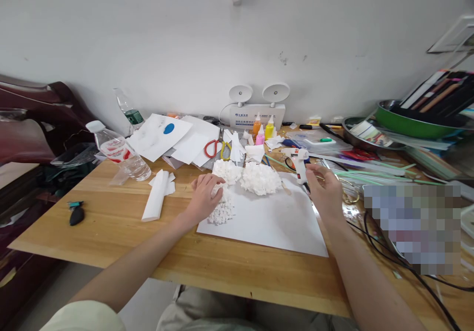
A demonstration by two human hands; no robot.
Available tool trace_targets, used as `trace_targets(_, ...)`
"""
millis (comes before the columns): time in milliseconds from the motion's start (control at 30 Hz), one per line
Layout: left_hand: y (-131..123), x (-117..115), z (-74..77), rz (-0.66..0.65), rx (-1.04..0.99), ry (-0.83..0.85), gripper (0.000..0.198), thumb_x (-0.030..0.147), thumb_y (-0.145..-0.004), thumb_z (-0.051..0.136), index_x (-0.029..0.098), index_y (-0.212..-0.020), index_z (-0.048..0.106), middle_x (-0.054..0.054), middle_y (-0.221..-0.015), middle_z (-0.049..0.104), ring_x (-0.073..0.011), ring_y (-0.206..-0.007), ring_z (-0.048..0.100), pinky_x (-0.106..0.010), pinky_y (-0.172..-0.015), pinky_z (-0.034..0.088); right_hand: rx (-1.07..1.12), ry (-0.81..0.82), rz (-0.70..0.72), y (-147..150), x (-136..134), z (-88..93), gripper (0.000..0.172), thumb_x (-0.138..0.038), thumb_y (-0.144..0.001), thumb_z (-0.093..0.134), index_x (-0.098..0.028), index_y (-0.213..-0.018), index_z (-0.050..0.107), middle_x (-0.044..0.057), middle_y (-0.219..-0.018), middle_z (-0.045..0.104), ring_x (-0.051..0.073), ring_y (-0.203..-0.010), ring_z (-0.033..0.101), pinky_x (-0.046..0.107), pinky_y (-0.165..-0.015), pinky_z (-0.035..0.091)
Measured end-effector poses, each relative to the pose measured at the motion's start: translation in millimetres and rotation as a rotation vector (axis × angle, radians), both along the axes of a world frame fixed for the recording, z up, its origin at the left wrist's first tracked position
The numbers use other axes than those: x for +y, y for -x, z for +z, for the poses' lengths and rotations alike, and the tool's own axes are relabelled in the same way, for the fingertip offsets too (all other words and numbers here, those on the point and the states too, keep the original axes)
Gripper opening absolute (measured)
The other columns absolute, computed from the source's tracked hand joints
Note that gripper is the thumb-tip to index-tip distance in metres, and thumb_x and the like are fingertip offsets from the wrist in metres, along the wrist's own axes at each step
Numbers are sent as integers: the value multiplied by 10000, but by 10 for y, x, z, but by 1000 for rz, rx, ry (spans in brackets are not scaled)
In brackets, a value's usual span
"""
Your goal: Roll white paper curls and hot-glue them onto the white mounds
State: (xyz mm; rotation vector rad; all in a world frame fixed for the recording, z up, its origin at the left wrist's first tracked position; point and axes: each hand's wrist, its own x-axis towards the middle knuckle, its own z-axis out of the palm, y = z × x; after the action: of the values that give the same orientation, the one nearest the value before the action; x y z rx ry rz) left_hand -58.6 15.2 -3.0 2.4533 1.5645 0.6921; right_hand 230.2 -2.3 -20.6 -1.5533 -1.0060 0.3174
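Observation:
My left hand (205, 196) is over a heap of small white pieces (221, 212), its fingers bent and its thumb and index finger apart. Whether it touches the pieces is unclear. Behind it lies another white clump (227, 171), and to the right a larger bumpy white cluster (261, 179). These rest on or along the edge of a white sheet (274, 222). At the sheet's right edge, my right hand (326, 188) has its fingertips closed at the back of the handle of a white hot glue gun (299, 162), whose nozzle points left.
To the left are a folded white paper strip (155, 198), a water bottle (124, 153) and a black-handled tool (76, 215). Behind stand scissors (213, 149), paint bottles (269, 128) and a twin-lamp emergency light (257, 114). Black cables (388, 252) and a green pan (414, 126) lie right.

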Motion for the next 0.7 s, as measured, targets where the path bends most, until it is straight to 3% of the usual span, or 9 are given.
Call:
trace_targets(133, -3, -39, -24, -37, 11, -15, 160, 219, -785, 494, 240, -941, 519, -5, -940, 557, -189, -905, 447, -342, -785, 265, 3, 22, 14, 7, -7, 2, 263, -350, -743, 521, -193, -924, 629, 70, -911, 622, 178, -726, 594, 327, -649, 476)
trace_targets(267, -58, -66, -57, -80, 58, -55, 268, 289, -712, 595, 232, -964, 524, -20, -955, 544, -209, -926, 435, -350, -805, 262, -5, 42, 13, 6, -16, -2, 287, -370, -738, 521, -190, -933, 629, 76, -921, 625, 184, -744, 589, 305, -599, 474)
trace_targets(700, -99, -23, -62, -30, 46, -7, 194, 188, -739, 528, 230, -928, 531, -9, -944, 562, -195, -896, 453, -335, -750, 263, 5, 19, 13, -13, 6, -13, 272, -346, -738, 513, -180, -919, 629, 73, -904, 618, 178, -762, 581, 313, -666, 459)
